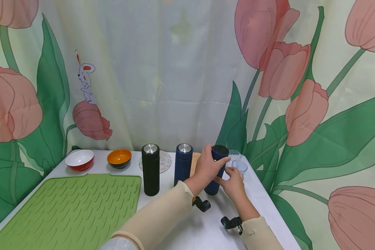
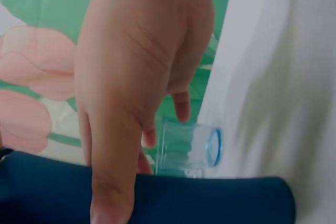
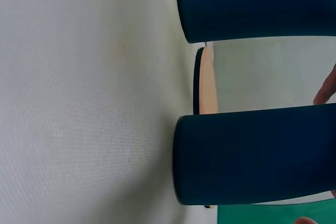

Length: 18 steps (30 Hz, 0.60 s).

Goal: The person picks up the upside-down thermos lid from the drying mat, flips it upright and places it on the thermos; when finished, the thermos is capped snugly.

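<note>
A dark blue thermos bottle (image 1: 212, 188) with a dark top is between both hands at the right of the table, leaning slightly in the head view. My left hand (image 1: 206, 167) holds its upper part just below the top, the thumb lying across the blue side in the left wrist view. Lower down, my right hand (image 1: 234, 184) grips the body; only fingertips (image 3: 326, 88) of a hand show in the right wrist view. Left of it stand a second blue thermos (image 1: 183, 163) with a silver lid and a black thermos (image 1: 151, 173).
Clear glasses (image 1: 240, 167) stand behind the right hand. A round wooden board (image 1: 194, 164) and a patterned round mat (image 1: 165, 162) lie behind the bottles. Farther left are an orange bowl (image 1: 119, 158), a red-and-white bowl (image 1: 80, 160) and a large green mat (image 1: 78, 205).
</note>
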Each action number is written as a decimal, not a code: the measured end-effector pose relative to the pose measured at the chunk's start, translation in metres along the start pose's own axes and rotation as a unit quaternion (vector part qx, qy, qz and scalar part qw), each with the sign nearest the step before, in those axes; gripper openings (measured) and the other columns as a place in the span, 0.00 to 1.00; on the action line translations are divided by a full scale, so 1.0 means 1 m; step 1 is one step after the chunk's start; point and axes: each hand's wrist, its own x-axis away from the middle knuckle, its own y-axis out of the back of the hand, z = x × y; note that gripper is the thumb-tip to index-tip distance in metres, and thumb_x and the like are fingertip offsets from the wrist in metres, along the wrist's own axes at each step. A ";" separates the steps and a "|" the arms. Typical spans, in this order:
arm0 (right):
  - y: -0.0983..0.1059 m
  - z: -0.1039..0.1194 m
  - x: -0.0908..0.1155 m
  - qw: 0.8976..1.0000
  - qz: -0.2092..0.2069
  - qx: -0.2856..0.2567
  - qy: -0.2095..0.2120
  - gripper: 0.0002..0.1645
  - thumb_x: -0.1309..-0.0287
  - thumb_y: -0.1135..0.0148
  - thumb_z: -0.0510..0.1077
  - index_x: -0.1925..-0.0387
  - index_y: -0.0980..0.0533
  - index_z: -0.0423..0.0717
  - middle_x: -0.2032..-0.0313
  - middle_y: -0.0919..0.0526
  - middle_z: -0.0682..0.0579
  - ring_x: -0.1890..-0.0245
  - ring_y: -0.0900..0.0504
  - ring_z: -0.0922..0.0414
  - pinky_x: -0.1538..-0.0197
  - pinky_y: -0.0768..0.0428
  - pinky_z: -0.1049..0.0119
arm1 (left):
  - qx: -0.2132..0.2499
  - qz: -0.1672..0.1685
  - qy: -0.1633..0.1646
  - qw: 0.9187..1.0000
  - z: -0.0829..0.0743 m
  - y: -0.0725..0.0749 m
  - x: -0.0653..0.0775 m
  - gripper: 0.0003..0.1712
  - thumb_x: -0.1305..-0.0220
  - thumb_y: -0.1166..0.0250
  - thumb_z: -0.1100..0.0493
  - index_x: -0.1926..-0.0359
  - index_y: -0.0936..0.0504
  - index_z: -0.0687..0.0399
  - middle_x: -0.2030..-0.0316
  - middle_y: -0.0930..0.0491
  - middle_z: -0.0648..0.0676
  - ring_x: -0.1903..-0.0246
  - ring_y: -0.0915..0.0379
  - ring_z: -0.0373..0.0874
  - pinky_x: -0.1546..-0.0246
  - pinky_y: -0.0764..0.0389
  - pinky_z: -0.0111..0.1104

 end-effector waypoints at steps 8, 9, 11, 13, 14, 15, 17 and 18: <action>0.000 0.001 -0.001 1.000 0.002 -0.002 -0.001 0.51 0.37 0.27 0.62 0.21 0.34 0.43 0.24 0.36 0.34 0.22 0.46 0.33 0.31 0.30 0.27 | 0.004 0.011 -0.009 1.000 0.001 0.004 -0.003 0.40 0.35 0.29 0.31 0.31 0.30 0.43 0.43 0.21 0.50 0.46 0.18 0.46 0.48 0.12 0.46; 0.000 0.001 -0.001 1.000 0.002 -0.001 0.004 0.52 0.37 0.27 0.63 0.21 0.34 0.43 0.24 0.36 0.34 0.22 0.46 0.32 0.31 0.31 0.27 | 0.007 0.017 -0.011 1.000 0.002 0.006 -0.004 0.40 0.34 0.29 0.32 0.30 0.30 0.43 0.42 0.21 0.51 0.44 0.19 0.47 0.46 0.13 0.47; 0.001 0.002 -0.002 1.000 0.002 0.002 0.011 0.53 0.37 0.27 0.64 0.21 0.34 0.42 0.24 0.36 0.33 0.23 0.46 0.32 0.31 0.32 0.27 | 0.009 0.028 -0.012 0.999 0.003 0.009 -0.006 0.40 0.33 0.30 0.33 0.28 0.30 0.43 0.39 0.22 0.52 0.41 0.20 0.49 0.43 0.14 0.50; 0.000 0.002 -0.002 1.000 0.001 0.004 0.017 0.54 0.37 0.27 0.66 0.21 0.34 0.43 0.24 0.36 0.33 0.23 0.45 0.32 0.31 0.31 0.27 | 0.000 0.042 -0.010 0.999 0.004 0.012 -0.007 0.41 0.31 0.32 0.33 0.25 0.31 0.43 0.37 0.23 0.52 0.39 0.20 0.50 0.41 0.15 0.52; 0.000 0.001 -0.001 1.000 0.001 0.004 0.017 0.53 0.38 0.27 0.66 0.21 0.34 0.43 0.24 0.36 0.33 0.23 0.44 0.32 0.31 0.32 0.28 | -0.005 0.048 -0.009 0.999 0.004 0.012 -0.007 0.41 0.31 0.33 0.33 0.25 0.32 0.45 0.37 0.23 0.53 0.39 0.21 0.50 0.41 0.15 0.52; 0.000 0.001 0.000 1.000 0.001 0.004 0.018 0.53 0.38 0.27 0.66 0.21 0.34 0.44 0.25 0.35 0.33 0.23 0.44 0.33 0.31 0.32 0.28 | -0.008 0.053 -0.005 0.999 0.004 0.012 -0.007 0.42 0.31 0.33 0.33 0.25 0.32 0.45 0.37 0.23 0.54 0.39 0.21 0.51 0.41 0.15 0.52; 0.000 0.000 0.001 1.000 0.004 0.004 0.016 0.53 0.38 0.27 0.66 0.21 0.34 0.43 0.25 0.35 0.34 0.23 0.44 0.33 0.30 0.32 0.28 | -0.010 0.057 0.013 0.998 0.002 0.012 -0.007 0.45 0.32 0.32 0.32 0.24 0.35 0.46 0.36 0.24 0.55 0.39 0.20 0.51 0.41 0.15 0.52; 0.001 -0.001 0.001 1.000 0.005 0.004 0.014 0.54 0.38 0.27 0.66 0.21 0.34 0.43 0.25 0.35 0.34 0.23 0.44 0.33 0.30 0.32 0.28 | -0.008 0.056 0.022 0.998 0.001 0.011 -0.007 0.47 0.34 0.31 0.31 0.23 0.36 0.46 0.35 0.24 0.56 0.39 0.20 0.52 0.41 0.15 0.53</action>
